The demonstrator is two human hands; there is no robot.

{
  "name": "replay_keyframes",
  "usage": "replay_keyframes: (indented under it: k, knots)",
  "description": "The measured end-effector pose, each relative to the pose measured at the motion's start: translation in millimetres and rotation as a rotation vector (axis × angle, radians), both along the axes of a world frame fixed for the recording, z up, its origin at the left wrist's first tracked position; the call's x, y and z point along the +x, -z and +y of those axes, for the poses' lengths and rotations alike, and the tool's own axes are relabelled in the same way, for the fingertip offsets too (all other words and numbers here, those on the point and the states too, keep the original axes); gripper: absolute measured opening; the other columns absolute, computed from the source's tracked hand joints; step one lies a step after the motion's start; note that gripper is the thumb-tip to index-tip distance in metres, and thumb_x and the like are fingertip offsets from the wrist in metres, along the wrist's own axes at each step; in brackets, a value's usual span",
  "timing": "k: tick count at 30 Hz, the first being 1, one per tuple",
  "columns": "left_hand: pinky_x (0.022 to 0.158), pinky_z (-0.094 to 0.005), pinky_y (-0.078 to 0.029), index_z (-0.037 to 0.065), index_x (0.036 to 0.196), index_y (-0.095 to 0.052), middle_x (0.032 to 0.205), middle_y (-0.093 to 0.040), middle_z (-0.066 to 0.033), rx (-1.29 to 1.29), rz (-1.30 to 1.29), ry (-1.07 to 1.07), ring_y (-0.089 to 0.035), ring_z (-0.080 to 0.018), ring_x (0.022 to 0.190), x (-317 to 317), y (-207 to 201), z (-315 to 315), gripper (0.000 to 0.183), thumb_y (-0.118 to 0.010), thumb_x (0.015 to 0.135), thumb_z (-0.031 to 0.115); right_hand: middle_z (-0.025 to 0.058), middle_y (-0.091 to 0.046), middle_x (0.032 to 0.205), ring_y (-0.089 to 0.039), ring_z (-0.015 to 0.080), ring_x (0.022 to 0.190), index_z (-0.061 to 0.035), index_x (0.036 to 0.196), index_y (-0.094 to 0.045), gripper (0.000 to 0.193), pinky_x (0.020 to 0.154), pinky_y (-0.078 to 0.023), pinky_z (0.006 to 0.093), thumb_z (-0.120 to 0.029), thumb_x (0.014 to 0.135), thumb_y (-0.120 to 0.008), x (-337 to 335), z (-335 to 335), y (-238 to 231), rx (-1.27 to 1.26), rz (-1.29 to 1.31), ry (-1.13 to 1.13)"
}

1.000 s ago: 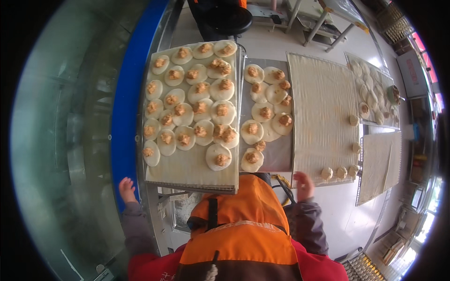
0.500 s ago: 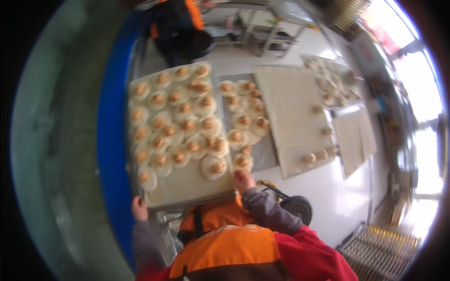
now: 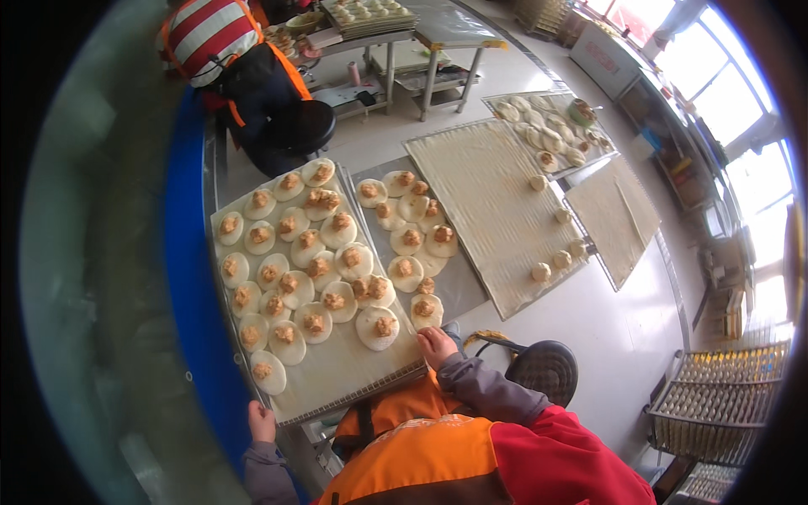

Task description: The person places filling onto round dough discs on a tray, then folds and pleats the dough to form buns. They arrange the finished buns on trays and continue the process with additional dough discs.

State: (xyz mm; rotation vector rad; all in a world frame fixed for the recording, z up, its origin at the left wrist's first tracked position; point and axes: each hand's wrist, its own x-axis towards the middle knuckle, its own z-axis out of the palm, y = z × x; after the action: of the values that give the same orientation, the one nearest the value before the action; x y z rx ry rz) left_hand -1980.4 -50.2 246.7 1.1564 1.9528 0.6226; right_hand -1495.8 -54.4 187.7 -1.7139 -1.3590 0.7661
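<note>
Fingers of your right hand curl in narrow at the right edge of the big tray, close to its near corner; your left hand is likewise curled at the near left corner. Their undersides are hidden, so I cannot tell how firmly either grips. The big tray lies ahead of you, between your hands, its long axis running away from your body, far end leaning left (neither hand is the nearer, as both are at its rim). It bears about 23 dough rounds topped with filling. Just right of it, one grey tray carries about nine more, overlapping. Beyond that, one cloth-lined tray holds five dough balls.
</note>
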Motion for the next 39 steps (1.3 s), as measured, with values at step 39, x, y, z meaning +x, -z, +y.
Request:
replay_keyframes:
  k: [39]
  knots:
    - [0.037, -0.0257, -0.037, 0.008, 0.098, -0.056, 0.063, -0.054, -0.0002, -0.098, -0.379, -0.058, -0.048, -0.0092, 0.044, 43.6, -54.9, -18.5, 0.019, -0.046, 0.101, 0.023, 0.0013, -0.060, 0.079, -0.053, 0.0119, 0.058, -0.0063, 0.108, -0.064, 0.027, 0.050, -0.046, 0.0272, -0.027, 0.099, -0.048, 39.3, 75.1, -43.6, -0.563, 0.586, 0.115]
